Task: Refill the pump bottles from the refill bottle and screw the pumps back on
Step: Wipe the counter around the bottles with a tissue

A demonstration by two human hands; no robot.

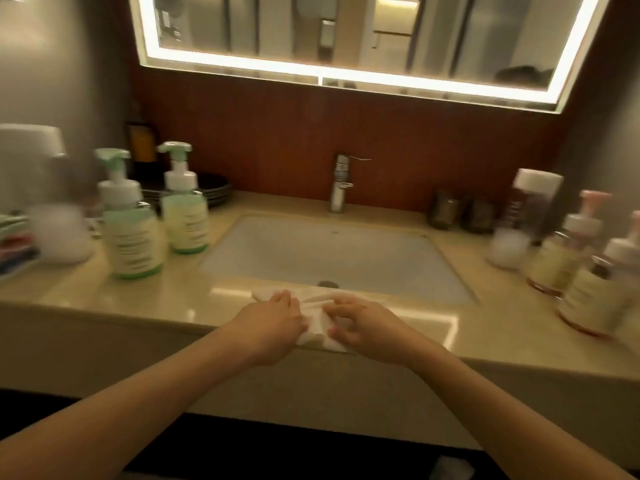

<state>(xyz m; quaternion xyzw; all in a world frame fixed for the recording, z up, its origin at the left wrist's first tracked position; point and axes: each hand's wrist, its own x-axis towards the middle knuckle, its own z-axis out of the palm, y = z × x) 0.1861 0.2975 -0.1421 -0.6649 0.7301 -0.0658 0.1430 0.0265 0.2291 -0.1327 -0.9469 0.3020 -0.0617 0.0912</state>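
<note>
Beige bench [485, 327] around the sink carries two green pump bottles [133, 233] at far left, pumps on. Left hand [273, 327] and right hand [367, 327] both pinch a white cloth [317, 329] at the front edge. Better to fold it flat and keep it from the drain.

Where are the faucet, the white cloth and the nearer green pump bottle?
faucet [340, 188]: head view, on its upright chrome body.
white cloth [313, 327]: head view, on the fold between the two hands.
nearer green pump bottle [133, 237]: head view, on its label.
</note>
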